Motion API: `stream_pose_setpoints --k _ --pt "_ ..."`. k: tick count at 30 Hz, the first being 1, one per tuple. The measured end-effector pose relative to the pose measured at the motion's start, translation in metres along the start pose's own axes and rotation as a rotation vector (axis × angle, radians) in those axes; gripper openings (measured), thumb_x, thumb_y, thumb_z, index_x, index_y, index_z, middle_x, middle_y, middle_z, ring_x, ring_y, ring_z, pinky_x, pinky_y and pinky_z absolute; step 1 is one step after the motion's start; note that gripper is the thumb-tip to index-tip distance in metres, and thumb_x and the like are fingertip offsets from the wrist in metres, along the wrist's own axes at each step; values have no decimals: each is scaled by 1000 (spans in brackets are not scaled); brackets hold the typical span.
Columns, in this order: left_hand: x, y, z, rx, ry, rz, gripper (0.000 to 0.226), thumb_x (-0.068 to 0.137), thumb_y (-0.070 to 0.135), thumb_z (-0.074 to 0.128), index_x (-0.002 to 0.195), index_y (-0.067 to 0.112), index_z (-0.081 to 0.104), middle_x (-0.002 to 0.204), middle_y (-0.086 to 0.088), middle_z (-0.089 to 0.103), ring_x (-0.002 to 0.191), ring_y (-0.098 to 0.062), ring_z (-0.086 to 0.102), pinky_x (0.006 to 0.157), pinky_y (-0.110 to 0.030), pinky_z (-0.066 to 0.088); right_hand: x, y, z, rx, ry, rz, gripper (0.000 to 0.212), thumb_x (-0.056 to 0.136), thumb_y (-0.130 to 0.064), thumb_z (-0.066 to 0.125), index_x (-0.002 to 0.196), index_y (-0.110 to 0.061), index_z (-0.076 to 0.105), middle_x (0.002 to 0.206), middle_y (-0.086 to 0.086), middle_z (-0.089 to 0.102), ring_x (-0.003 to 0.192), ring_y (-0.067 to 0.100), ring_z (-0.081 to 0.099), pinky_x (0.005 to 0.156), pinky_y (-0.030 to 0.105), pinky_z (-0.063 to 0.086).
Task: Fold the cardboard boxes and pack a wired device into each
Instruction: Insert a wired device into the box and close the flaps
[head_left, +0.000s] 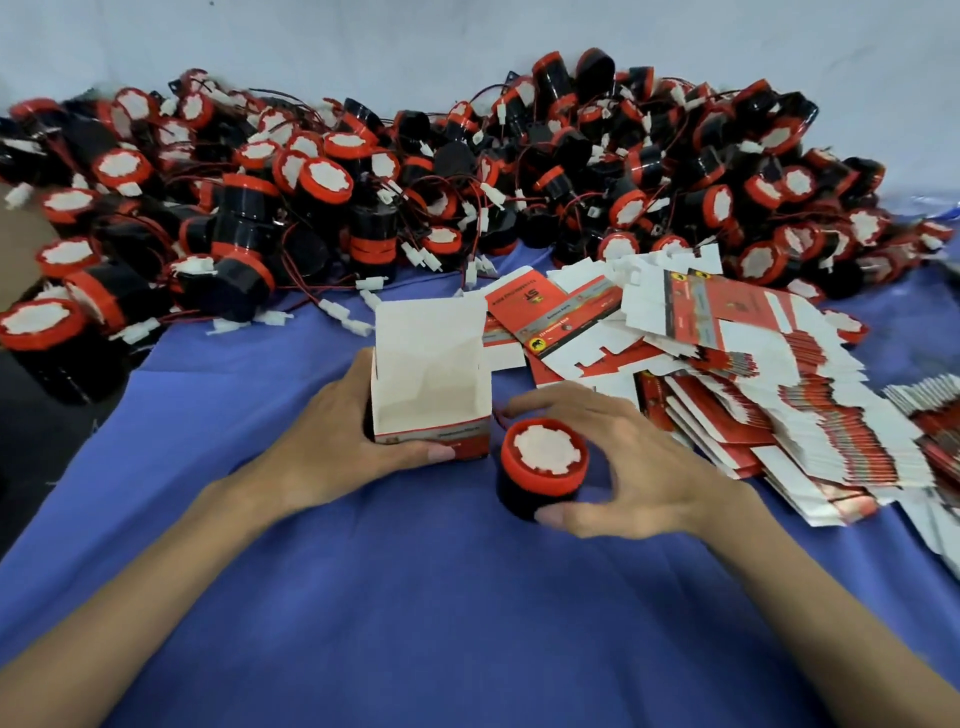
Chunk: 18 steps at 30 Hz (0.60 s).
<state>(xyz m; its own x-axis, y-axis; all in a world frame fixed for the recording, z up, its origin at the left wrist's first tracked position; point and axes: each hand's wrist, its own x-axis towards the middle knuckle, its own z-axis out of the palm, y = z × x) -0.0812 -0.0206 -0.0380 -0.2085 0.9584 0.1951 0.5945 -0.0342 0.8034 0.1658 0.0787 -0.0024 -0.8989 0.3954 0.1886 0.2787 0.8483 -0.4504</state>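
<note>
Box in hand: one cardboard box (431, 395) is folded up & stands on the blue cloth (415, 597). Top is open, lid flap sticks up at the back. Inside looks empty.
L hand: the L hand (332, 441) wraps round the box's left side, thumb across the red front. It holds the box.
R hand: the R hand (623, 467) curls round one wired device (543, 462), thumb on the near side, fingers over the far side.
Device spot: just right of the box, red cap w/ white middle facing up. Not in the box yet. A bit of red wire shows btwn box & device.
Done so far: this one box looks folded & ready. No packed, shut boxes in view.
Next bit: prob. the device goes in the box, wire tucked in, then the lid is shut.
Left to do: lots. A big pile of devices (415, 182) sits at the back, black & red w/ white plugs. The flat boxes (753, 389) lie in a messy stack on the right, not folded yet.
How far: a v. long way to go, I think. Can't tell if any packed boxes sit out of view.
</note>
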Motion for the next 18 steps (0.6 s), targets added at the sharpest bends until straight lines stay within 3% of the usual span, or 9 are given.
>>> stream_pose_setpoints --k 2,4,6,8,11,14,16,18 --pt "3 5 8 -59 -24 -12 82 47 71 79 117 59 38 123 35 54 114 12 52 92 -23 47 -3 4 -7 102 230 -55 68 63 -52 66 122 -18 57 118 -9 62 111 6 59 94 31 47" --pt "5 15 19 -112 -66 -13 80 48 66 81 117 54 42 119 33 58 109 11 56 87 -20 49 -4 8 -15 141 489 -90 66 62 -46 67 119 -17 53 112 -9 61 104 6 61 89 29 47" --pt "10 26 33 -151 -118 27 74 55 59 84 119 46 48 116 27 62 106 6 60 83 -17 52 -2 13 -23 97 713 -117 70 64 -46 68 118 -6 50 114 4 56 104 13 57 91 26 43" --pt "20 38 50 -166 -145 41 78 59 56 85 125 36 48 118 19 64 108 -2 62 89 -29 54 0 21 -31 -66 864 -148 62 70 -52 69 104 -3 54 123 13 43 115 19 46 101 25 36" --pt "33 45 73 -179 -170 38 87 59 59 85 132 37 42 124 20 61 115 -5 59 92 -36 52 -6 38 -38 -210 794 -170 56 68 -51 70 86 -1 57 132 11 34 129 25 32 110 36 28" --pt "33 38 80 -17 -147 15 70 55 71 77 113 61 38 112 37 57 106 15 54 84 -15 48 -25 48 -19 -258 567 -232 64 66 -47 69 102 4 55 138 15 44 134 26 37 109 59 27" --pt "32 36 78 44 -112 26 71 50 74 72 109 73 32 110 53 47 102 28 46 77 -4 40 -27 58 -20 -236 508 -197 60 69 -53 66 103 -3 59 136 8 48 132 20 43 116 55 21" --pt "31 37 76 59 -110 34 73 49 76 69 110 77 30 112 57 42 103 30 43 73 0 40 -25 69 -29 -59 353 -85 28 75 -55 68 91 -32 72 122 -13 60 122 7 52 120 45 18"
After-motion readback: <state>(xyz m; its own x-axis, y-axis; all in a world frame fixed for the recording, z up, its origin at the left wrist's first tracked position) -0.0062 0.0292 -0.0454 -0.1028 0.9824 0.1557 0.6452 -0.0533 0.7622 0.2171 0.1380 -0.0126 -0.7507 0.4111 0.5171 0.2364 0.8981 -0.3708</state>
